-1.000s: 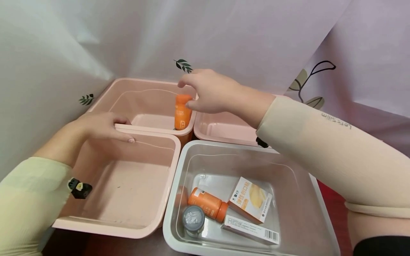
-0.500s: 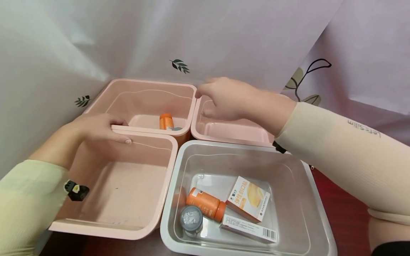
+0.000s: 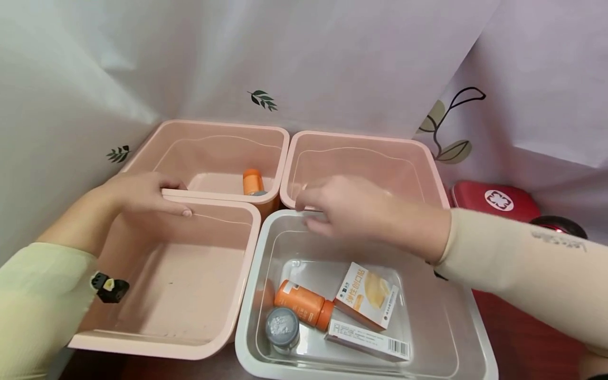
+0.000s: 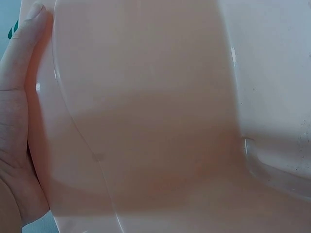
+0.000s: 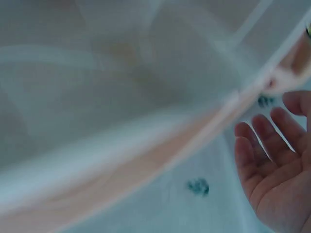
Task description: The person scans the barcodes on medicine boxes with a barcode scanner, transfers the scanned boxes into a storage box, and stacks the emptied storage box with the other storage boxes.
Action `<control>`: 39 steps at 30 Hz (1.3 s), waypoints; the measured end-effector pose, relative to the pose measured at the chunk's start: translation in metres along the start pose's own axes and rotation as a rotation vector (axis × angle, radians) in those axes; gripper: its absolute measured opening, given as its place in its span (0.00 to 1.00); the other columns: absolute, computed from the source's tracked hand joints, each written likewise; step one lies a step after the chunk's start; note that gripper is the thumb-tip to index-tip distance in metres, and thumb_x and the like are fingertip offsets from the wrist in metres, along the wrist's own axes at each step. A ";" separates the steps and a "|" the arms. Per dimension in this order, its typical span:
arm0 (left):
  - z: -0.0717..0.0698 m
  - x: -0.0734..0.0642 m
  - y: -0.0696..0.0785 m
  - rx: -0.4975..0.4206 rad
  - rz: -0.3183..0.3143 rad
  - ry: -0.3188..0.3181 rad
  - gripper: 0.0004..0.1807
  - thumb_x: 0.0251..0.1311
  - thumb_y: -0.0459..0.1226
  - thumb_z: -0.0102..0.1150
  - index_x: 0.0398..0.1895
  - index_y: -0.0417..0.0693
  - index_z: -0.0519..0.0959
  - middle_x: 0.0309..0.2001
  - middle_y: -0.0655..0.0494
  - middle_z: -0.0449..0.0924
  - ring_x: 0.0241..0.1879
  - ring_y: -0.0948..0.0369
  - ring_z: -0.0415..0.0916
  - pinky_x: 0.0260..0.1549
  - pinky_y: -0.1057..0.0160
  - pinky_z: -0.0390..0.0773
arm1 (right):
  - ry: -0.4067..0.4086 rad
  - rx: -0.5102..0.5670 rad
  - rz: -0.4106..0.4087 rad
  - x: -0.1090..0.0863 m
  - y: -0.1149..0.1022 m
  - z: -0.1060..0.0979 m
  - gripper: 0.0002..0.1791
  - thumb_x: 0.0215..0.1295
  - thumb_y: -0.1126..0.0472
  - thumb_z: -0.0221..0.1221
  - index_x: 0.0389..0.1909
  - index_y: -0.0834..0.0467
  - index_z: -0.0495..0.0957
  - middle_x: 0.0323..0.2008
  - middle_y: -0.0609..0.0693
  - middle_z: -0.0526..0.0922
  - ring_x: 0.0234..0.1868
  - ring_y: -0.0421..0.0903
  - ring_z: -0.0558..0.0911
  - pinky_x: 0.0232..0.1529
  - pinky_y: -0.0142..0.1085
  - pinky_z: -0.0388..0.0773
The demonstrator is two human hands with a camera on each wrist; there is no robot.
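My left hand (image 3: 142,195) grips the adjoining rims of the front left pink bin (image 3: 190,295) and the back left pink bin (image 3: 214,126); its thumb lies on the near side. In the left wrist view, that hand (image 4: 22,111) lies along the bin's wall. My right hand (image 3: 347,211), slightly blurred and empty, hovers over the back rim of the grey-white bin (image 3: 247,338). The right wrist view shows this hand (image 5: 282,170) with loosely bent fingers. Inside the grey-white bin lie an orange bottle (image 3: 301,303), a grey-capped jar (image 3: 282,328), a bandage box (image 3: 368,295) and a slim white box (image 3: 368,340).
An orange bottle (image 3: 253,182) stands in the back left bin beside a partly hidden grey lid (image 3: 258,193). Another pink bin (image 3: 361,150) is at back right. A red case (image 3: 494,200) with a white emblem sits farther right. White patterned cloth (image 3: 332,63) hangs behind.
The orange bottle near my right hand came down into the back left bin, released. My right hand then moved right and toward me, above the grey-white bin. My left hand stayed on the rim.
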State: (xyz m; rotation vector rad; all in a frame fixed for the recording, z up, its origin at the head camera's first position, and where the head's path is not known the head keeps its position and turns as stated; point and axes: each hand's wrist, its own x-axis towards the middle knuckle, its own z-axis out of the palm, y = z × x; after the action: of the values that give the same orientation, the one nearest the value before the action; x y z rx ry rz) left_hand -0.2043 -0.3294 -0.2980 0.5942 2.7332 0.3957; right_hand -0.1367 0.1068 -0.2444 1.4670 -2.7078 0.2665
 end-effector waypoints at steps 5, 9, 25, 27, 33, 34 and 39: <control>-0.001 -0.003 -0.002 0.002 0.003 0.012 0.27 0.58 0.55 0.77 0.53 0.48 0.85 0.40 0.61 0.85 0.39 0.59 0.77 0.42 0.52 0.76 | 0.113 -0.010 -0.104 -0.010 -0.015 0.035 0.06 0.64 0.59 0.66 0.41 0.52 0.87 0.37 0.44 0.87 0.40 0.46 0.83 0.44 0.41 0.81; -0.002 -0.004 -0.003 0.014 0.001 0.023 0.26 0.58 0.54 0.77 0.52 0.49 0.86 0.39 0.60 0.85 0.39 0.59 0.77 0.42 0.52 0.76 | 0.181 -0.035 -0.190 -0.016 -0.026 0.054 0.04 0.61 0.58 0.67 0.36 0.51 0.83 0.31 0.42 0.80 0.34 0.46 0.80 0.37 0.40 0.79; 0.002 -0.003 -0.006 0.028 -0.012 0.028 0.27 0.58 0.54 0.77 0.54 0.48 0.85 0.41 0.60 0.85 0.39 0.59 0.77 0.42 0.51 0.76 | -0.476 -0.051 0.065 -0.027 -0.059 0.114 0.24 0.59 0.40 0.72 0.47 0.45 0.73 0.27 0.38 0.73 0.24 0.41 0.75 0.23 0.40 0.74; 0.002 -0.003 -0.006 0.022 -0.010 0.021 0.28 0.58 0.54 0.77 0.55 0.48 0.85 0.41 0.60 0.85 0.39 0.59 0.77 0.42 0.52 0.76 | -0.555 -0.080 0.142 -0.027 -0.062 0.117 0.28 0.55 0.37 0.73 0.48 0.46 0.73 0.27 0.40 0.74 0.25 0.42 0.75 0.24 0.42 0.75; 0.004 -0.002 -0.007 0.021 -0.009 0.015 0.29 0.59 0.55 0.77 0.56 0.46 0.85 0.42 0.59 0.86 0.40 0.59 0.78 0.42 0.51 0.77 | -0.710 -0.122 0.286 -0.027 -0.064 0.122 0.31 0.49 0.27 0.74 0.37 0.46 0.77 0.24 0.41 0.75 0.26 0.42 0.75 0.30 0.43 0.76; 0.004 -0.002 -0.007 0.024 -0.010 0.018 0.29 0.58 0.54 0.77 0.56 0.46 0.85 0.42 0.59 0.86 0.40 0.59 0.78 0.43 0.51 0.77 | -0.706 -0.111 0.290 -0.027 -0.064 0.123 0.32 0.48 0.26 0.74 0.36 0.47 0.77 0.23 0.41 0.75 0.26 0.42 0.75 0.30 0.42 0.76; 0.003 -0.002 -0.008 0.014 -0.011 0.027 0.27 0.58 0.53 0.77 0.55 0.46 0.85 0.41 0.59 0.86 0.40 0.59 0.78 0.42 0.51 0.77 | -0.696 -0.048 0.337 -0.018 -0.061 0.127 0.33 0.44 0.26 0.77 0.33 0.46 0.76 0.24 0.41 0.76 0.26 0.42 0.75 0.30 0.42 0.75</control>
State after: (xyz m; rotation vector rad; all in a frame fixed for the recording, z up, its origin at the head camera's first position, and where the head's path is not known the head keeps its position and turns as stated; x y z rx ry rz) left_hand -0.2045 -0.3367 -0.3035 0.5820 2.7654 0.3848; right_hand -0.0706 0.0668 -0.3640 1.2488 -3.4653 -0.3766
